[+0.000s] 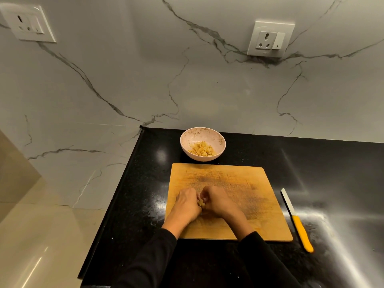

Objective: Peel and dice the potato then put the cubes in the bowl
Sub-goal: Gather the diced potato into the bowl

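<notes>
While both hands cup the last potato cubes (200, 202) together on the cutting board (228, 183), left hand (186, 204) and right hand (217, 201) curled around the small pile, the bowl (202, 143) sits straight ahead beyond the board's far edge, about equally near either hand

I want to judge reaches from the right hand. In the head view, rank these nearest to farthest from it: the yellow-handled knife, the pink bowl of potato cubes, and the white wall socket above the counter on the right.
1. Pink bowl of potato cubes: straight behind the wooden cutting board.
2. Yellow-handled knife: right of the board, only slightly farther from the right hand.
3. White wall socket: high on the marble wall.
</notes>
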